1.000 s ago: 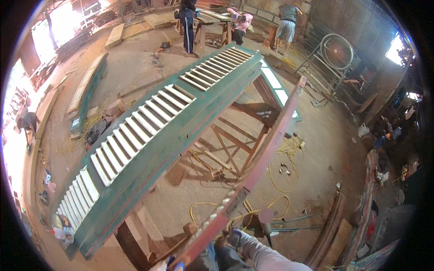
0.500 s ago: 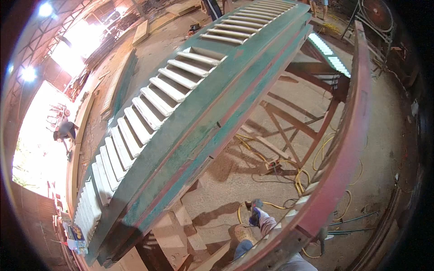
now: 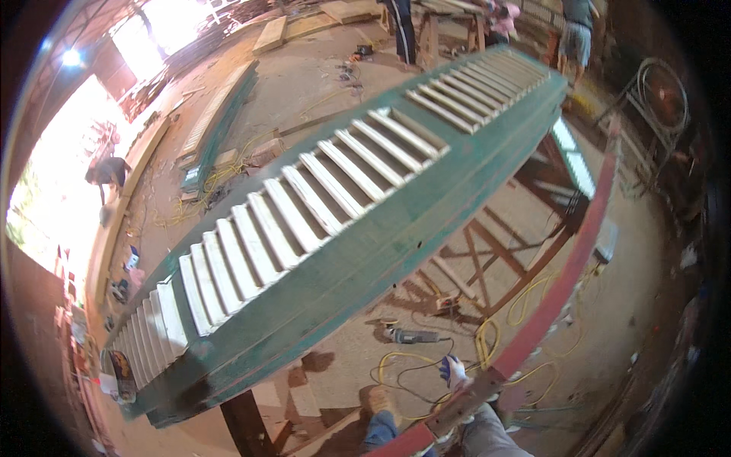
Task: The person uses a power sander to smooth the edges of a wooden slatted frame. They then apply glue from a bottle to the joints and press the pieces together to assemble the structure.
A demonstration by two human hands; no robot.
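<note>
A gloved hand (image 3: 452, 371) reaches low over the floor; by its arm it looks like my right hand. The fingers are stretched out and nothing shows in them. The grey sleeve (image 3: 491, 438) behind it is crossed by a long red-edged panel (image 3: 525, 331), which hides part of the forearm. Closest to the hand is an angle grinder (image 3: 415, 336), lying on the floor just beyond the fingers and apart from them. My left hand is out of view. A long green louvred shutter (image 3: 335, 274) with pale slats lies raised on a wooden trestle (image 3: 495, 259).
Yellow cable (image 3: 487, 343) loops around the grinder and under the red-edged panel. My shoe (image 3: 381, 397) is on the floor nearby. A container (image 3: 120, 375) sits at the shutter's near end. More louvred panels (image 3: 217, 114) lie at left. Several people are about, one bending (image 3: 110, 172).
My view has tilted up and shifted, showing more of the far workshop. The grinder now lies plainly visible, apart from my gloved hand; earlier a dark object was against that hand.
</note>
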